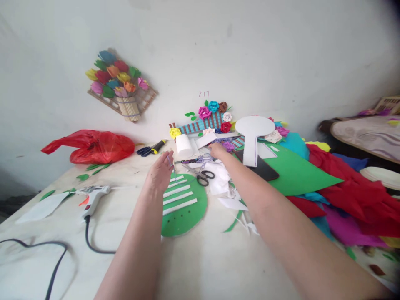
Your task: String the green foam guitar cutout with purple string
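Observation:
My left hand (pixel 161 171) hovers over the far edge of a green paper disc (pixel 184 204) that carries several white strips. A thin bluish thread (pixel 171 163) runs from its fingertips, which look pinched on it. My right hand (pixel 218 150) reaches further back into a heap of white paper scraps and purple thread (pixel 204 158); its fingers curl down and are mostly hidden. Black-handled scissors (pixel 204 178) lie between my two forearms.
A glue gun (pixel 93 196) with a black cable lies at the left. A red plastic bag (pixel 93 146), a paper flower craft (pixel 206 118), a white paddle-shaped cutout (pixel 253 135), green card (pixel 296 173) and coloured paper sheets (pixel 353 196) crowd the back and right.

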The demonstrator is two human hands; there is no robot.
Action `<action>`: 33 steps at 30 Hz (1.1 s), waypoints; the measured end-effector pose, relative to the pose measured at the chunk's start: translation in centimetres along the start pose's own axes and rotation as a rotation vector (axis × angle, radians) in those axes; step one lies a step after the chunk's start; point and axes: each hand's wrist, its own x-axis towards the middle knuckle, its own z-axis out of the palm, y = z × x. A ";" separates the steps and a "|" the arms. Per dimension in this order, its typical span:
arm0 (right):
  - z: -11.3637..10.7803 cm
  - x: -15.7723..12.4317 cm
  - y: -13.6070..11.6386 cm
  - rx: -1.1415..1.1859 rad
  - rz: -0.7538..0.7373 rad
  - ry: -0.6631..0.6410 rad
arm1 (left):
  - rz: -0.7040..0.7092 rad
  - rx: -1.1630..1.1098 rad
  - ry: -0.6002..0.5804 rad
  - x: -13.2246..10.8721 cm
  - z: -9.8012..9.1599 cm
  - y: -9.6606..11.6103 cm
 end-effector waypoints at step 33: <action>0.2 1.5 -3.5 -0.227 -0.070 -0.153 | -0.013 0.022 -0.024 0.4 -0.3 -0.4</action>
